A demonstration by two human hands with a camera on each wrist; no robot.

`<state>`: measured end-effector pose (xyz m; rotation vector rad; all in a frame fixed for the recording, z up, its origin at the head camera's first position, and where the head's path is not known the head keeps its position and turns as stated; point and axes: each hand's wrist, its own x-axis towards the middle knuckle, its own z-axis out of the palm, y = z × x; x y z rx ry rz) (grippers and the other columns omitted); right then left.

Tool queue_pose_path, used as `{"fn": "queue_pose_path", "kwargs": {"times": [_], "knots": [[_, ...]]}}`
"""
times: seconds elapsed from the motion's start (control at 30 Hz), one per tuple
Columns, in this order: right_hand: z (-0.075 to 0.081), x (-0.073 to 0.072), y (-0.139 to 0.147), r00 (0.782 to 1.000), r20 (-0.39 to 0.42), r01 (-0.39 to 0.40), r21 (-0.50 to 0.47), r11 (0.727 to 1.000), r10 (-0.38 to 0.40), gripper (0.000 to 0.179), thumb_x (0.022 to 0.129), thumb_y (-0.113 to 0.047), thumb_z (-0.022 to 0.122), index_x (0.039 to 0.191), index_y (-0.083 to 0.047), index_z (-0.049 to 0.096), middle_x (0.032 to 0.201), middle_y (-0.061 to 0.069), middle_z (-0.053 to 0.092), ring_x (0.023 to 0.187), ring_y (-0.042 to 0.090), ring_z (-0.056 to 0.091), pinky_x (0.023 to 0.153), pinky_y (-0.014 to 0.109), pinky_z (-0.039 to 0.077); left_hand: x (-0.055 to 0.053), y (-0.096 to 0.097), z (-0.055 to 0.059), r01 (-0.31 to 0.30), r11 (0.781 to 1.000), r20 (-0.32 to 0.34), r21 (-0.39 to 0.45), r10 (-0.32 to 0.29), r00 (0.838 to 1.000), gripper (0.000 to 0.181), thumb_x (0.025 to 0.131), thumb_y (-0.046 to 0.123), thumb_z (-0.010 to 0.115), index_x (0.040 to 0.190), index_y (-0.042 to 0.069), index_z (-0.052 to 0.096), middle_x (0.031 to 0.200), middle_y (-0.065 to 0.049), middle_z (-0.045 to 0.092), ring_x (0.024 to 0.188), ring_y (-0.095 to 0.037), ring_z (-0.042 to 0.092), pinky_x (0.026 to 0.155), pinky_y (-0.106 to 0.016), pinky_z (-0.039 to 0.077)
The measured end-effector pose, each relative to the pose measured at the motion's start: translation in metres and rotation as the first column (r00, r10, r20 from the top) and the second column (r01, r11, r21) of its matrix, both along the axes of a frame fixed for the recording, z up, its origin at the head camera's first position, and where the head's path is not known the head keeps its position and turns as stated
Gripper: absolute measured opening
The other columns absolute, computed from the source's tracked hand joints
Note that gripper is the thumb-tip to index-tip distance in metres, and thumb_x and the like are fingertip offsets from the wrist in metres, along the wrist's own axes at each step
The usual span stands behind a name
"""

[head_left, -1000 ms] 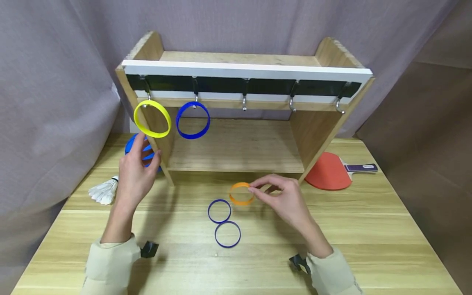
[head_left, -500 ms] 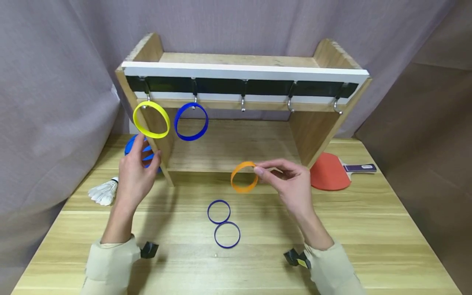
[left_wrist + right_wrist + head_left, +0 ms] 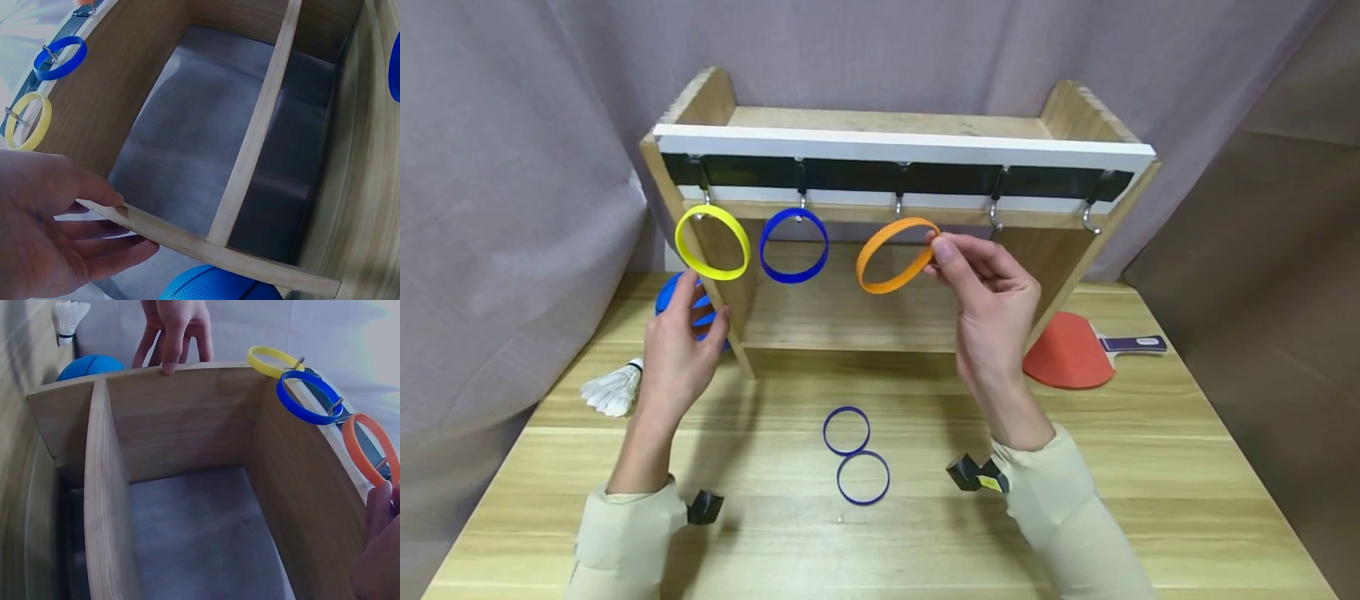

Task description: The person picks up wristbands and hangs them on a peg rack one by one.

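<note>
While the left hand straddles the wooden shelf's side panel at left of frame — thumb on one face, fingers on the other — the right hand, right of centre, pinches an orange ring btw thumb & fingertips. Orange ring's tilted, near frame centre, up at the middle hook; can't tell if it's actually looped on.

Upper left, yellow ring hangs on the leftmost hook, blue ring on the second hook. Lower centre, 2 dark-blue rings lie flat on the wood-grain surface, touching or nearly so.

Far left: white shuttlecock w/ blue ball just above it, partly behind the left hand. Right side: red table-tennis bat, purple handle pointing right. Grey curtain across the top.
</note>
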<state>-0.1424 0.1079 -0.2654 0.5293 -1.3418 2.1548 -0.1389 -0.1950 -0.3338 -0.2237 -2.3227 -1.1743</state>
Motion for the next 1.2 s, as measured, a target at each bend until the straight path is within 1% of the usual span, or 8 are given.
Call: {"fn": "queue_pose_path", "kwargs": {"times": [0.07,0.23,0.37,0.5,0.57,0.9,1.07,1.2], "knots": [[0.0,-0.001,-0.001,1.0,-0.009,0.0,-0.025,1.0,0.0,0.019,0.086,0.006,0.071,0.102,0.015,0.067,0.098,0.027,0.068,0.081,0.029,0.069,0.076,0.038,0.061,0.0,0.0,0.0,0.001,1.0,0.001,0.001,-0.001,1.0,0.054,0.091,0.001,0.064,0.141,0.013,0.047,0.121,-0.024,0.063,0.097,-0.039,0.067,0.073,-0.044,0.061],[-0.001,-0.004,-0.001,1.0,-0.027,0.004,-0.038,0.999,-0.005,0.02,0.085,0.006,0.072,0.102,0.016,0.067,0.097,0.028,0.068,0.08,0.03,0.069,0.075,0.038,0.061,0.0,0.0,0.0,0.005,1.0,-0.003,-0.002,-0.005,1.0,0.055,0.092,0.001,0.064,0.142,0.014,0.046,0.121,-0.025,0.062,0.097,-0.04,0.067,0.073,-0.046,0.061],[-0.002,-0.005,-0.001,0.999,-0.028,0.032,0.004,0.999,-0.032,0.021,0.085,0.003,0.073,0.102,0.014,0.068,0.098,0.027,0.068,0.08,0.029,0.069,0.074,0.04,0.061,0.0,0.0,0.0,0.004,1.0,-0.01,-0.006,-0.004,1.0,0.057,0.091,0.001,0.064,0.144,0.015,0.046,0.122,-0.025,0.062,0.097,-0.041,0.067,0.073,-0.047,0.06],[-0.004,-0.006,-0.001,0.998,-0.013,0.059,0.029,0.998,-0.058,0.02,0.085,0.002,0.074,0.102,0.012,0.069,0.098,0.026,0.068,0.079,0.029,0.069,0.073,0.039,0.061,0.0,0.0,-0.001,0.003,1.0,-0.007,-0.005,-0.003,1.0,0.055,0.091,0.0,0.064,0.142,0.012,0.047,0.121,-0.025,0.062,0.096,-0.04,0.067,0.072,-0.045,0.061],[-0.005,-0.006,-0.001,0.998,-0.007,0.056,0.02,0.998,-0.056,0.02,0.085,0.003,0.074,0.102,0.012,0.069,0.098,0.026,0.068,0.079,0.029,0.068,0.072,0.038,0.061,0.0,0.0,0.0,0.002,1.0,-0.005,-0.004,-0.002,1.0,0.054,0.091,0.0,0.064,0.141,0.011,0.047,0.121,-0.025,0.062,0.096,-0.04,0.067,0.072,-0.045,0.061],[-0.008,-0.005,0.0,0.996,0.003,0.09,0.084,0.992,-0.09,0.02,0.085,-0.001,0.075,0.102,0.008,0.071,0.097,0.022,0.07,0.079,0.029,0.066,0.061,0.033,0.06,0.0,0.0,0.001,0.002,1.0,-0.01,-0.006,-0.002,1.0,0.058,0.091,0.0,0.064,0.144,0.014,0.045,0.122,-0.026,0.061,0.097,-0.041,0.067,0.073,-0.047,0.06],[-0.01,-0.005,0.002,0.995,-0.005,0.101,0.088,0.991,-0.101,0.021,0.086,-0.003,0.075,0.103,0.009,0.07,0.099,0.024,0.069,0.081,0.029,0.067,0.059,0.033,0.06,0.0,0.0,0.001,0.0,1.0,-0.009,-0.005,0.0,1.0,0.054,0.091,-0.001,0.064,0.141,0.01,0.047,0.12,-0.025,0.062,0.096,-0.04,0.067,0.072,-0.045,0.061],[-0.016,-0.003,0.008,0.993,0.012,0.113,0.069,0.991,-0.114,0.022,0.088,-0.005,0.073,0.103,0.011,0.069,0.104,0.027,0.068,0.084,0.032,0.069,0.058,0.033,0.06,0.0,0.001,0.001,-0.006,1.0,-0.005,0.002,0.006,1.0,0.056,0.09,0.0,0.065,0.142,0.012,0.047,0.121,-0.025,0.062,0.097,-0.04,0.067,0.073,-0.046,0.061]]}}
